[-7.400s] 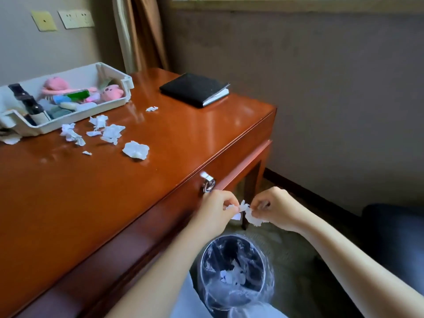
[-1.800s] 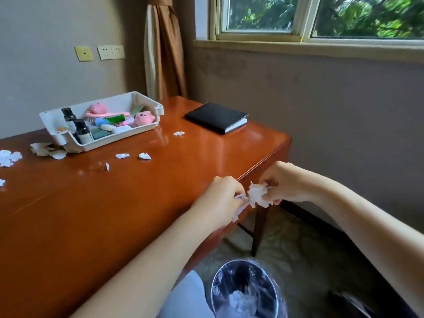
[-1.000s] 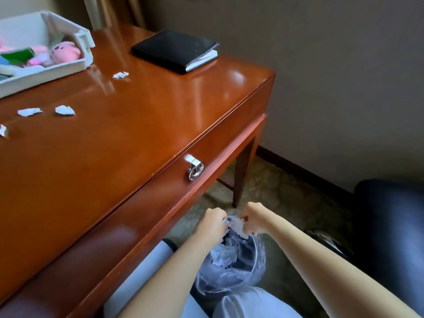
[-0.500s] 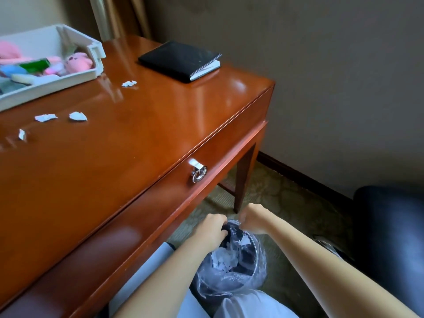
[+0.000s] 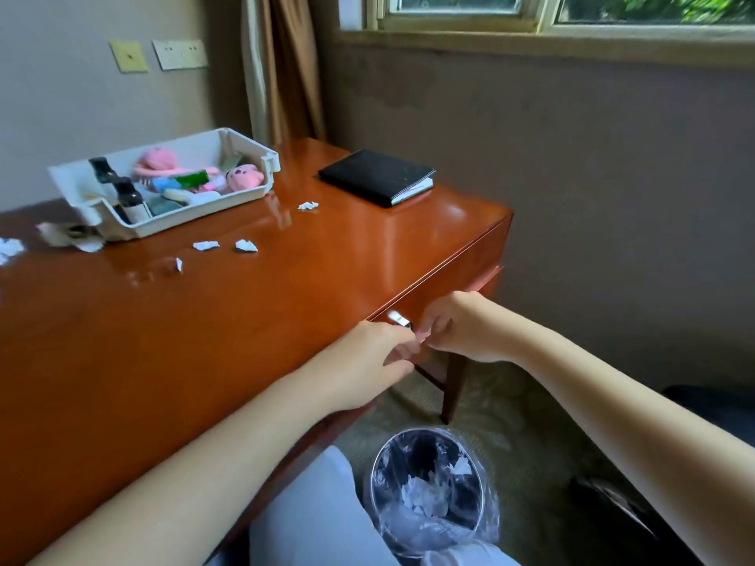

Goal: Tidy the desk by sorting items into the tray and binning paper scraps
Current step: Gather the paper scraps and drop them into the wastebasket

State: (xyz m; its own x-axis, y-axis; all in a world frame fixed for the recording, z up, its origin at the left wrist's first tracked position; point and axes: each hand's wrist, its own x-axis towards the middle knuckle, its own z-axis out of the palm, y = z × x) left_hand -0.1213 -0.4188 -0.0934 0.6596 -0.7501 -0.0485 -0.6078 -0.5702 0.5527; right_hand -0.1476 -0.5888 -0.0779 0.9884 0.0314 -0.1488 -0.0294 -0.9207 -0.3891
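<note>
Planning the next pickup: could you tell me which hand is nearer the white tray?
Left. The left hand hovers by the drawer front, on the tray's side; the right hand is beyond it.

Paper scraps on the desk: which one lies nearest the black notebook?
The lone scrap just right of the white tray, between it and the notebook. The other scraps lie farther left, in front of the tray.

Cannot make out any text, brand or number. Too small and blurred to read on the dark bottles (image 5: 130, 198) and green tube (image 5: 192, 181) in the tray (image 5: 245, 144), upper left of the frame.
</note>
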